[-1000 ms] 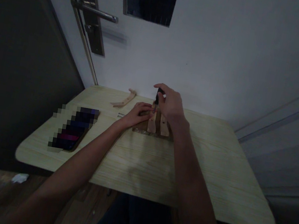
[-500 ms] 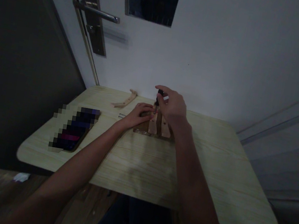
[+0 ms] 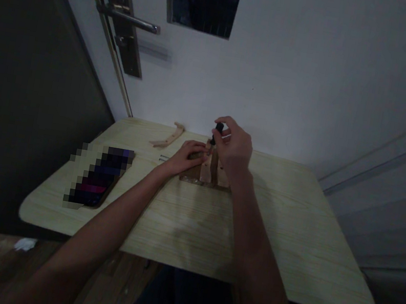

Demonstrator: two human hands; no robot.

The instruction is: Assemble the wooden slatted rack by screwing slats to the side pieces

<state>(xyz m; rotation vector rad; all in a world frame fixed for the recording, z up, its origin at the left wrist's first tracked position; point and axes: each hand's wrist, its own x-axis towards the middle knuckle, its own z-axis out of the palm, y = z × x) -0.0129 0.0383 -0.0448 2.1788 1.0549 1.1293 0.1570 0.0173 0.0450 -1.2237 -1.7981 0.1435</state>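
Observation:
A brown wooden board (image 3: pixel 192 173) lies on the table with two pale wooden pieces on it, the left piece (image 3: pixel 206 172) and the right piece (image 3: pixel 222 177). My right hand (image 3: pixel 237 148) is closed around the black handle of a screwdriver (image 3: pixel 218 129), which stands nearly upright, slightly tilted, over the left piece. Its tip is down by my left fingertips; whether a screw sits under it is too dark to tell. With bent fingers, my left hand (image 3: pixel 185 157) holds the left pale piece against the board. My right hand partly covers the right piece.
Behind my left hand lies a loose curved wooden piece (image 3: pixel 170 137). Two thin screws (image 3: pixel 164 158) rest beside my left wrist. A phone (image 3: pixel 105 177), partly pixelated, is on the left of the table (image 3: pixel 291 229). A white door with a handle (image 3: pixel 131 19) rises behind.
The screwdriver's handle leans a little more to the right, and my right hand's fingers have shifted around it. My left hand stays on the wood. The whole view has moved slightly.

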